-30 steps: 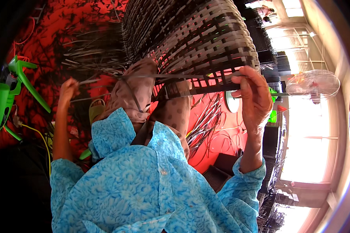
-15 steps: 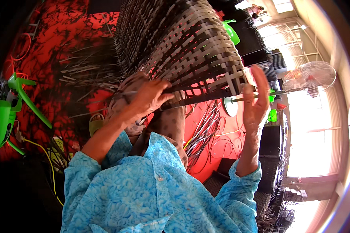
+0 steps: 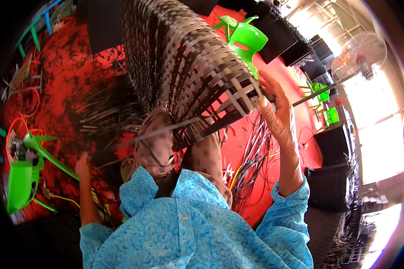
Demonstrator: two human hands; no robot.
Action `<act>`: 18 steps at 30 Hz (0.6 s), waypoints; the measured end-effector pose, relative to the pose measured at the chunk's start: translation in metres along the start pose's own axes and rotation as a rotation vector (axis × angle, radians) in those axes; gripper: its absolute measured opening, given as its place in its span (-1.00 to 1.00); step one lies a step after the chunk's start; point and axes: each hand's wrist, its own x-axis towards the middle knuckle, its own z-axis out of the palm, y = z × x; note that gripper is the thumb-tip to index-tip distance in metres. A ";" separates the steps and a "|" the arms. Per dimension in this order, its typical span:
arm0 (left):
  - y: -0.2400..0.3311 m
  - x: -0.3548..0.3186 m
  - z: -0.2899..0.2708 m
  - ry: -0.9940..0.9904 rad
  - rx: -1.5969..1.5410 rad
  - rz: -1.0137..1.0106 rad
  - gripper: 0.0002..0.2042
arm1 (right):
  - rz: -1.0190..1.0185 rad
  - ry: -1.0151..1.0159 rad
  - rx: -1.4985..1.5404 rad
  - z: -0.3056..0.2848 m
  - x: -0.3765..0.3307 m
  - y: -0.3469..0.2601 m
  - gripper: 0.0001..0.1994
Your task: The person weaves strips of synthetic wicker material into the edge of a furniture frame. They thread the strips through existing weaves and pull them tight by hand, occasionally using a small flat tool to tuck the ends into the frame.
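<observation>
gripping stiff woven-strip panel [image 3: 188,67] edge, right hand [image 3: 276,114].

Brown woven panel [image 3: 188,67], seemingly red floor [image 3: 72,71]

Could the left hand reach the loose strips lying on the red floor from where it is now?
Probably yes. The left hand is down low beside the knee, apart from the woven basket, and the loose strips lie just beyond it on the red floor with nothing visibly between.
</observation>
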 end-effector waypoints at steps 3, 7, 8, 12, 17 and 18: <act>-0.014 -0.015 -0.004 -0.269 0.191 -0.106 -0.82 | 0.107 -0.079 0.386 -0.005 0.002 0.008 -0.40; 0.090 0.004 -0.043 -0.136 -0.120 0.341 -0.75 | 0.414 -0.097 0.818 -0.018 0.017 0.030 -0.45; 0.129 0.014 -0.059 -0.197 -0.408 0.286 -0.79 | 0.523 -0.146 0.953 -0.020 0.022 0.038 -0.47; 0.281 0.033 -0.132 -0.152 -0.940 0.459 -0.86 | 0.309 -0.522 0.560 -0.020 0.039 0.071 -0.58; 0.392 0.046 -0.175 -0.020 -1.020 0.615 -0.87 | 0.241 -0.712 0.930 -0.013 0.042 0.093 -0.68; 0.398 0.051 -0.178 -0.003 -0.970 0.705 -0.86 | 0.247 -0.710 0.947 -0.012 0.042 0.094 -0.69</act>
